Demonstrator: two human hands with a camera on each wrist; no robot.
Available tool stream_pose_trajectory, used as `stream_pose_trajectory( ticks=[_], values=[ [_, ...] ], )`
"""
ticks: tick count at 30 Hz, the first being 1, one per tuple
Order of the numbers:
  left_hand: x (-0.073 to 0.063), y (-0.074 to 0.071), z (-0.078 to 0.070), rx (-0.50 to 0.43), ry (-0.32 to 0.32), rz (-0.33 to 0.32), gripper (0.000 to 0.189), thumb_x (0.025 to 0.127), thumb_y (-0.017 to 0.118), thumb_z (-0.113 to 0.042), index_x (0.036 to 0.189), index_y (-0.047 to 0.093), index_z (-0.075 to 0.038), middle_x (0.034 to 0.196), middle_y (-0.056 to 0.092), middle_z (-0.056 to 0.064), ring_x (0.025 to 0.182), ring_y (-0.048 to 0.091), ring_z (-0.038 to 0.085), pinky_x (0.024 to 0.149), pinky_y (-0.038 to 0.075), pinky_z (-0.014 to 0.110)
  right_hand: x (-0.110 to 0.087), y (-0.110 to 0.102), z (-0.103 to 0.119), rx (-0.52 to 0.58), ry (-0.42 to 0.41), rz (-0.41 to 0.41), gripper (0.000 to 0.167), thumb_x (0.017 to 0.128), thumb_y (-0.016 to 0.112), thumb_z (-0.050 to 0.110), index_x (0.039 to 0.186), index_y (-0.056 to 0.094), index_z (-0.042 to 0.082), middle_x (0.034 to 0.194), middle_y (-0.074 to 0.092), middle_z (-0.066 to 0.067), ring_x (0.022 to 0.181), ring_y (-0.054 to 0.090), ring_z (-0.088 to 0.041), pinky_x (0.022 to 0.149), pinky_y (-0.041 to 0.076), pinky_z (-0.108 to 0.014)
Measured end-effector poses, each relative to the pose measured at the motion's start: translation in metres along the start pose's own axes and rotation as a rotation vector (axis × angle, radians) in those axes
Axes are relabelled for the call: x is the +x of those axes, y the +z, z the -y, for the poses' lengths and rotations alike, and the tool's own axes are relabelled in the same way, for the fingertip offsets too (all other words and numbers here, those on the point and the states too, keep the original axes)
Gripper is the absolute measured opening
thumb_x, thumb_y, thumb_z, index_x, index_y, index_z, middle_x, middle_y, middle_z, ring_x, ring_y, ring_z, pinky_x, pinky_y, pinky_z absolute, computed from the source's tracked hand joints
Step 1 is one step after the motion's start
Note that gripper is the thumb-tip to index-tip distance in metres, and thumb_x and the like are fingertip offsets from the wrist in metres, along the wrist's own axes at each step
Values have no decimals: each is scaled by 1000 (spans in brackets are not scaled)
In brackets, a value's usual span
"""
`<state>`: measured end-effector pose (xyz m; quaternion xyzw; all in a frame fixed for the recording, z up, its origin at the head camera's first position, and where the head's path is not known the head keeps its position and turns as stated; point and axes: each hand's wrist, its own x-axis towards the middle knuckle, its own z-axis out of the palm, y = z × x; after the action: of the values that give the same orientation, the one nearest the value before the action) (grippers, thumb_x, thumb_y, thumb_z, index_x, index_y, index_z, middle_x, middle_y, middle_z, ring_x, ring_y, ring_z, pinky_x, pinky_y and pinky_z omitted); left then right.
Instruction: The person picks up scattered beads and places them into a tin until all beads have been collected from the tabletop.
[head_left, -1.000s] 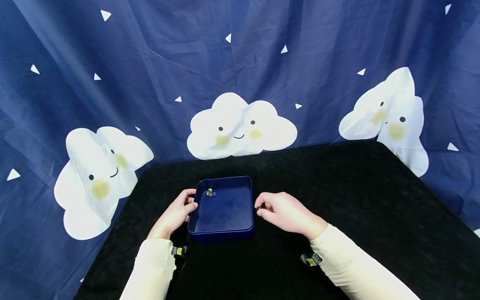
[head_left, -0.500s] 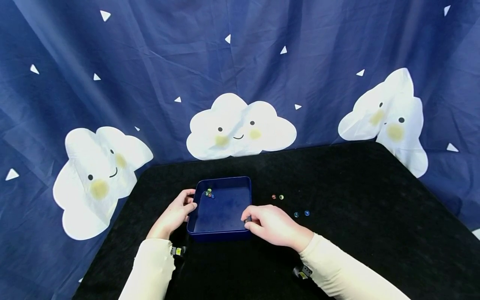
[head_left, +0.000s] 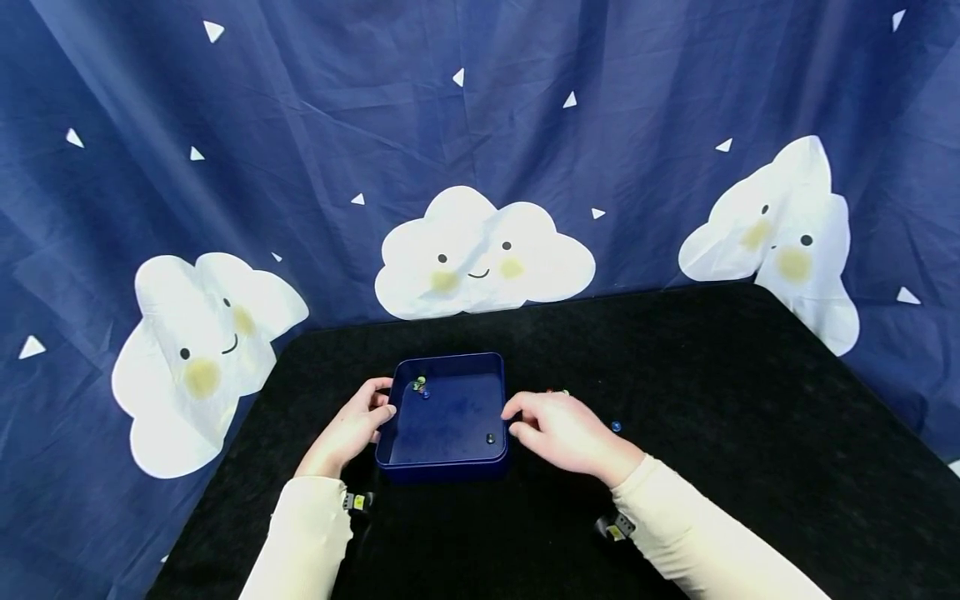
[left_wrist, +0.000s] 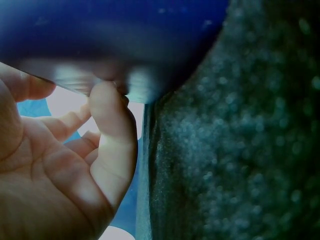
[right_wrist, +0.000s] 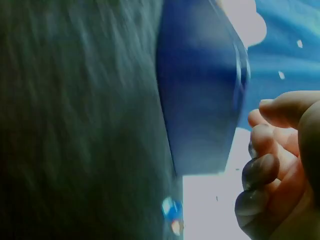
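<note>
A square dark-blue box (head_left: pixel 450 417) with no lid on it stands on the black cloth. My left hand (head_left: pixel 348 425) holds its left side, thumb at the rim and other fingers against the outer wall. Several small glass marbles (head_left: pixel 421 386) cluster in the box's far left corner. A dark marble (head_left: pixel 491 437) lies alone near the front right corner inside. Just outside the right wall is my right hand (head_left: pixel 566 429), fingers loosely bent, thumb and index finger apart with nothing between them. In the right wrist view it hovers beside the box wall (right_wrist: pixel 202 90).
On the cloth right of the box, a blue marble (head_left: pixel 617 426) shows beyond my right hand. Red and green marbles peek out behind its knuckles, mostly hidden. A blue curtain (head_left: pixel 637 100) with white clouds hangs behind the black-covered table (head_left: pixel 675 358).
My right hand moved left over the box's right rim, let go of the dark marble inside, and has drawn back to the right. The left hand stays on the box.
</note>
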<state>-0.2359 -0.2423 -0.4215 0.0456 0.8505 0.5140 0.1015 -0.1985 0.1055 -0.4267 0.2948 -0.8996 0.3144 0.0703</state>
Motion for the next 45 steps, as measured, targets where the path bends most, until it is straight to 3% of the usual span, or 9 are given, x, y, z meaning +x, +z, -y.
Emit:
stream_pose_trajectory(
  ticks=[2,4,7,12,23,29,34,39,45],
  values=[
    [-1,1,-1,-9,6,1,45,100,51,-4,143,41,0,112,50,18,99,57,39,71,54,42,0,-8,-9,1,37,-20,19,92,70,22,111,69,23,68,53,21,60,50,-1,69,48,-31],
    [-6,2,-10,-17,-1,3,44,100,51,-3,143,42,1,111,50,19,101,57,42,73,54,43,0,-16,-18,5,76,-35,20,91,71,21,111,69,21,70,55,18,59,50,-2,63,46,-29],
    [-11,2,-18,-19,-2,11,44,99,51,-2,142,43,2,111,51,19,102,56,44,74,54,45,-1,-24,-32,-9,124,-38,22,90,72,20,111,69,18,73,55,14,63,51,-5,66,46,-32],
    [-11,2,-19,-19,-7,17,45,100,51,-3,143,42,2,112,51,19,103,56,44,76,54,46,-3,-28,-50,-41,181,-10,23,90,72,22,111,69,16,77,54,10,68,51,-9,68,44,-33],
    [-8,2,-17,-17,-8,25,45,100,51,-3,144,41,2,113,50,18,104,55,43,76,53,45,-12,-20,-61,-90,244,125,39,88,73,30,125,67,20,105,57,-1,92,58,-15,79,49,-39],
    [-8,2,-19,-15,-9,26,45,100,51,-4,144,41,2,113,50,18,104,55,43,77,53,45,-14,-19,-63,-82,259,154,43,87,74,30,128,64,22,108,58,-1,99,60,-17,81,49,-41],
    [0,1,-7,-13,-18,21,46,101,50,-4,145,40,1,114,50,19,104,55,42,77,54,45,-11,-20,-64,-74,264,145,44,87,73,29,129,64,21,105,57,-1,93,57,-15,78,48,-40],
    [7,0,10,-3,-11,-2,47,102,51,-8,147,40,-4,117,50,17,102,57,34,73,53,39,-8,-18,-70,-75,268,137,41,88,71,29,128,64,20,100,56,0,86,54,-13,75,46,-37],
    [8,2,17,-13,-6,-12,47,102,52,-9,147,40,-6,118,50,17,100,58,31,71,53,37,-7,-19,-76,-76,246,110,20,88,71,24,106,67,16,90,55,2,80,51,-13,73,45,-36]
  ],
)
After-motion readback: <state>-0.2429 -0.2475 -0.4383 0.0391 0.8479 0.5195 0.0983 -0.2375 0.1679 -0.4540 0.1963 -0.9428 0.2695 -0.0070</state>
